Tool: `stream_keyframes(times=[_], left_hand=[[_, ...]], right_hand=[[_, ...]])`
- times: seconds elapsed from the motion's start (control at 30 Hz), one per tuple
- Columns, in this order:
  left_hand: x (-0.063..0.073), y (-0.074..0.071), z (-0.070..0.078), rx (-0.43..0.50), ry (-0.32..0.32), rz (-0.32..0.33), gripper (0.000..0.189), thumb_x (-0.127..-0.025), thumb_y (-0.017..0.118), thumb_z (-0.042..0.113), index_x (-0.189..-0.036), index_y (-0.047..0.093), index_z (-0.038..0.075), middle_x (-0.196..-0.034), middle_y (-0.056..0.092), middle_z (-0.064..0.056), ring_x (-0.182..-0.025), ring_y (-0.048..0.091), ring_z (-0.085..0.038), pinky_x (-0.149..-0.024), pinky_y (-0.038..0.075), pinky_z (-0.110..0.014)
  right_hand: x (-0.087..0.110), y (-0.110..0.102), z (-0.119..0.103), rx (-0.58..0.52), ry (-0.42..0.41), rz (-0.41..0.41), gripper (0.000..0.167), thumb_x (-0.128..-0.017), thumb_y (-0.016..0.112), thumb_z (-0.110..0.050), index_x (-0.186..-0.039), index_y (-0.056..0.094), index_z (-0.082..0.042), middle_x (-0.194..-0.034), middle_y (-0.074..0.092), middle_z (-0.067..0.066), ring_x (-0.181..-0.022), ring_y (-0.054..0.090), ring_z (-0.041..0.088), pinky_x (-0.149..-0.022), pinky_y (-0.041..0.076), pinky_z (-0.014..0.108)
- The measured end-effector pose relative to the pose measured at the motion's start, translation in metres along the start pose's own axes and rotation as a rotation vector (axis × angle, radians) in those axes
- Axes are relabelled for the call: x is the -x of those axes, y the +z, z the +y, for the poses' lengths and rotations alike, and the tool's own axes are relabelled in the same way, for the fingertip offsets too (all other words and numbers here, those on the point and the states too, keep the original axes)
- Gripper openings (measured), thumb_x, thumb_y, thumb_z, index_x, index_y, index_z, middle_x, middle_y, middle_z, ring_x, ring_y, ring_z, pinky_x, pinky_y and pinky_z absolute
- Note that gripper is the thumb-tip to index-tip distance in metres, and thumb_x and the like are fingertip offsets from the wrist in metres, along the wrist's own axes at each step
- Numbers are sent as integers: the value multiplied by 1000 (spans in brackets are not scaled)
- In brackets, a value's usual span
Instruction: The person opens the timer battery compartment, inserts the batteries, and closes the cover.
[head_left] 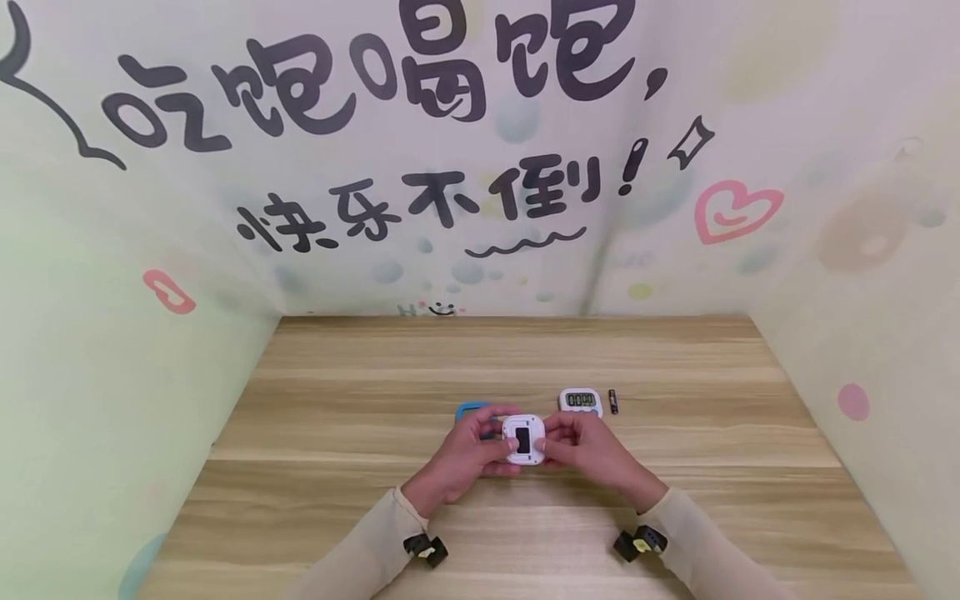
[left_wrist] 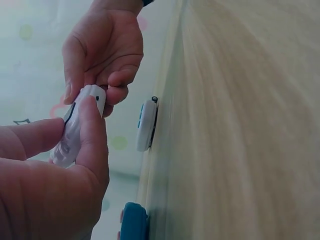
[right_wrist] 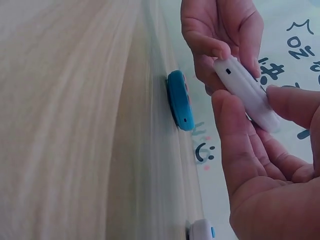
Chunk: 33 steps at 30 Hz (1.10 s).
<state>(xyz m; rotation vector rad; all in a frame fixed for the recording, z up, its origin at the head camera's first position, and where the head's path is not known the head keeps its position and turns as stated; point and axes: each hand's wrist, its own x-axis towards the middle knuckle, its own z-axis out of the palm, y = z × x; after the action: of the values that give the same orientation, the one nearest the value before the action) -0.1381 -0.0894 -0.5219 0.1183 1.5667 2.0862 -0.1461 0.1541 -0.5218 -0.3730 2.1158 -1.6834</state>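
Note:
A small white digital timer [head_left: 529, 422] is held between both hands above the table, its back with a dark rectangle turned toward the head camera. My left hand [head_left: 467, 454] grips its left side, thumb on the back face. From the right, my right hand [head_left: 587, 448] pinches the opposite edge between thumb and fingers. In the left wrist view the timer [left_wrist: 75, 132] appears edge-on, with a small dark slot in its side. The right wrist view shows the same timer [right_wrist: 245, 90] tilted between the fingertips of both hands.
Behind my left hand a blue timer [head_left: 471, 409] lies on the wooden table [head_left: 360, 367], partly hidden. Another white timer [head_left: 581, 401], its display lit with digits, lies beyond my right hand. A dark battery [head_left: 613, 402] is beside it. Walls enclose the table's back and sides.

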Motion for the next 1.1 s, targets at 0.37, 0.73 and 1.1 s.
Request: stream_keyframes(times=[0.37,0.73,1.1], left_hand=[[1,0,-1,-96,78,33,50,-99,68,0,-147,56,3,-136,68,-21,-112,71,-20,-99,64,-41],[4,8,5,-254,161,136,47,-98,75,9,-142,61,0,-138,65,-20,-125,68,-35,-95,62,-23],[2,9,4,-223,187,163,57,-92,82,7,-142,57,-2,-138,64,-22,-122,67,-24,-96,61,-22]], right_hand=[[0,0,-2,-70,-17,39,25,-105,68,-16,-122,61,1,-113,72,21,-92,78,31,-77,70,44],[2,-5,-6,113,-110,145,23,-100,73,-13,-123,75,-7,-117,77,13,-98,76,32,-82,67,33],[-1,-11,-9,112,-91,105,53,-92,84,-19,-138,65,1,-132,70,14,-108,69,23,-89,63,21]])
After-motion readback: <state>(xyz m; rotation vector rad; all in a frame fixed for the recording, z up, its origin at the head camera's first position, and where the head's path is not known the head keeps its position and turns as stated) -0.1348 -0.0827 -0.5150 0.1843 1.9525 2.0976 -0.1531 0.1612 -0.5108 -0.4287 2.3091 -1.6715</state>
